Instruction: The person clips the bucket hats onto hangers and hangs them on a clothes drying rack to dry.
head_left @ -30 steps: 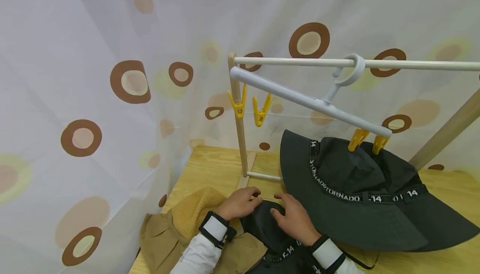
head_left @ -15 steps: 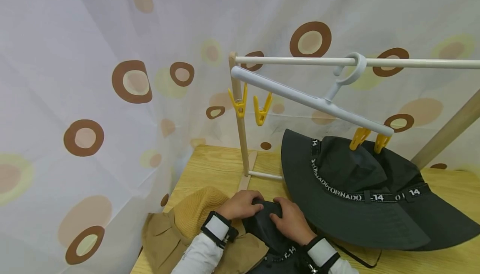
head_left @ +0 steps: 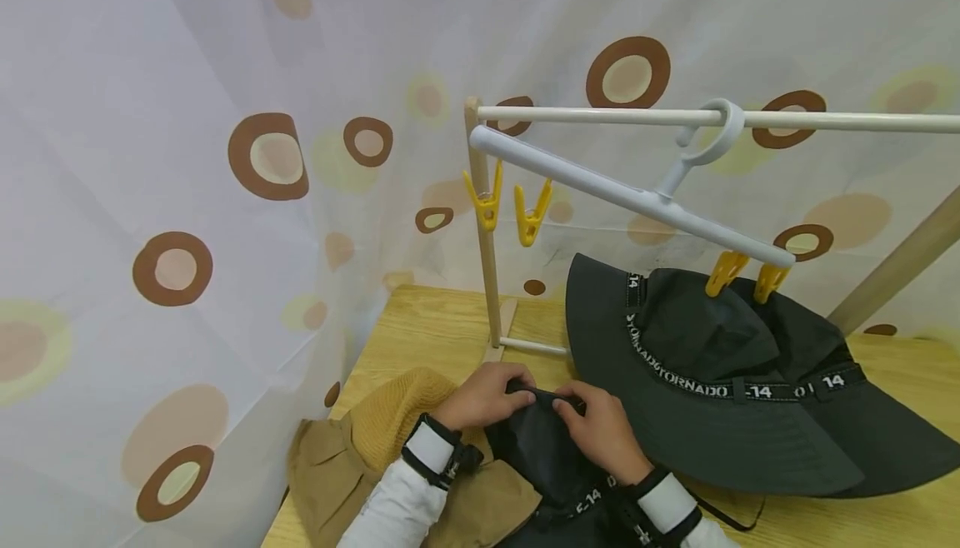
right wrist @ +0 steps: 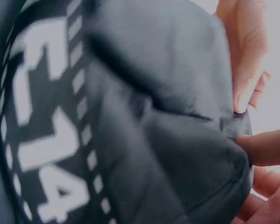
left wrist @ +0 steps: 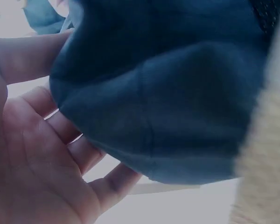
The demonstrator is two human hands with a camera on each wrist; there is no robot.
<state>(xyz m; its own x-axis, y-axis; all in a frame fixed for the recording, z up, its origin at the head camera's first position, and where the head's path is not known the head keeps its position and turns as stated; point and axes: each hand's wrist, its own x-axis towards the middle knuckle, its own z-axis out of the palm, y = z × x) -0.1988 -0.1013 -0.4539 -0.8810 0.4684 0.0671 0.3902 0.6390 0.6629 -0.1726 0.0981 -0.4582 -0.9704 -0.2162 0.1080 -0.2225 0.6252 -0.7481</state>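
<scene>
A dark bucket hat (head_left: 536, 456) with a white-lettered "F-14" band lies in front of me, its crown pointing away. At the top of the crown my left hand (head_left: 487, 398) pinches the cloth between thumb and fingers. My right hand (head_left: 603, 429) pinches the same fold a short way to the right. In the left wrist view the thumb lies over the hat cloth (left wrist: 154, 102), with the fingers behind it. The right wrist view has the crown (right wrist: 186, 154) creased and drawn up at the fingertips. The lower part of the hat runs out of the head view.
A second dark wide-brimmed hat (head_left: 705, 440) hangs by two orange-yellow clips (head_left: 726, 273) from a white hanger (head_left: 600, 181). The hanger hooks over a rack's rod (head_left: 600, 117). Two yellow clips (head_left: 530, 215) hang at its left end. Tan and mustard hats (head_left: 401, 415) lie at left.
Both hands have come closer together on the crown. They have gone from hovering over it to pinching its top, which is now drawn up into a fold.
</scene>
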